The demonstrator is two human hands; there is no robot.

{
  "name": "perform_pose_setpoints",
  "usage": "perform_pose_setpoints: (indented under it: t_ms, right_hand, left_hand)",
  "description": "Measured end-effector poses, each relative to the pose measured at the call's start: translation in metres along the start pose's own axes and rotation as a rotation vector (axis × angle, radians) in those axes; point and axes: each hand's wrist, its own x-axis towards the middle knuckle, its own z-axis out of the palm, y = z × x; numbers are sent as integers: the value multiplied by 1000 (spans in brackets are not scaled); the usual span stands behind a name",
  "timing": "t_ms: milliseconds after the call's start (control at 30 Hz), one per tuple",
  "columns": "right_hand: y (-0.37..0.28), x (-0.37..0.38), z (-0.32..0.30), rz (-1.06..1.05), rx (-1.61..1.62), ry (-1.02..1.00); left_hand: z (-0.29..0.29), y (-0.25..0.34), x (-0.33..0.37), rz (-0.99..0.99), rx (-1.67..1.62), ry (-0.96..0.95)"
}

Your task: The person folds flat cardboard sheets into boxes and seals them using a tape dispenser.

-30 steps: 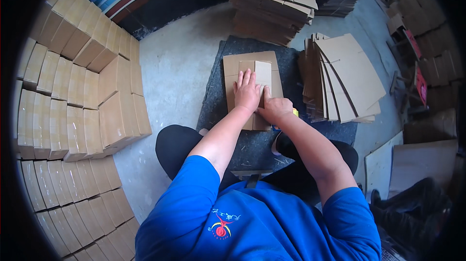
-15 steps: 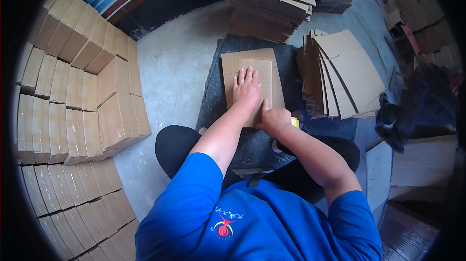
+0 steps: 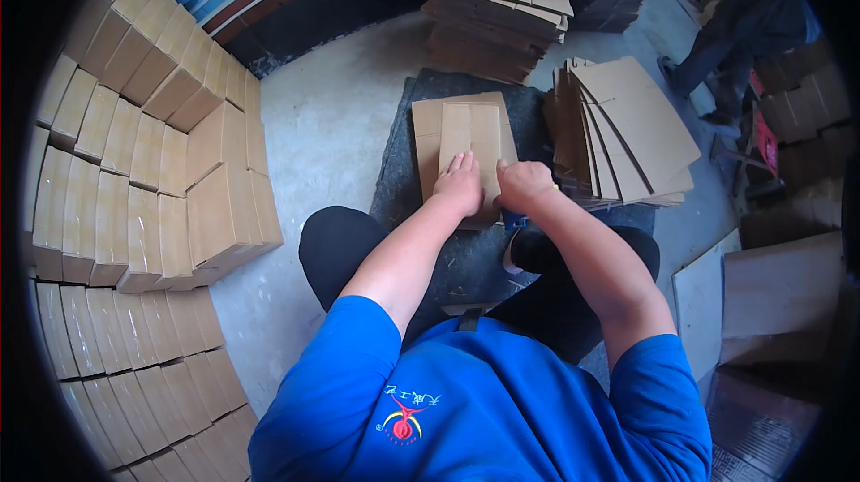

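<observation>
A small brown cardboard box (image 3: 484,128) with a seam along its top lies in front of me, on a larger flat piece of cardboard (image 3: 427,137). My left hand (image 3: 460,186) rests on the near part of the box, palm down with its fingers stretched forward. At the box's right edge, my right hand (image 3: 527,185) is closed with the thumb side toward the box. Below it shows part of a blue tool (image 3: 514,219), and a bit of yellow appears by the knuckles. The hand hides most of this tool, so its kind is unclear.
A dark mat (image 3: 394,164) lies under the work. Flat cardboard blanks (image 3: 640,115) are fanned out on the right, with taller stacks (image 3: 493,30) behind. Closed boxes (image 3: 219,186) form a wall on the left. Another person (image 3: 748,21) is at the far right.
My left hand has slid back toward me along the box. My right hand has moved slightly right and forward, and blue now shows beneath it. The other person has moved farther away.
</observation>
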Motion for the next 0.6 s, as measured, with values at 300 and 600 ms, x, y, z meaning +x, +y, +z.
perform_pose_setpoints:
  t_ms: [300, 600]
  right_hand:
    - [39, -77, -132, 158, 37, 528]
    - [60, -14, -91, 183, 407, 655]
  left_hand:
    - [-26, -2, 44, -110, 240, -389]
    - [-38, -15, 75, 146, 306, -717]
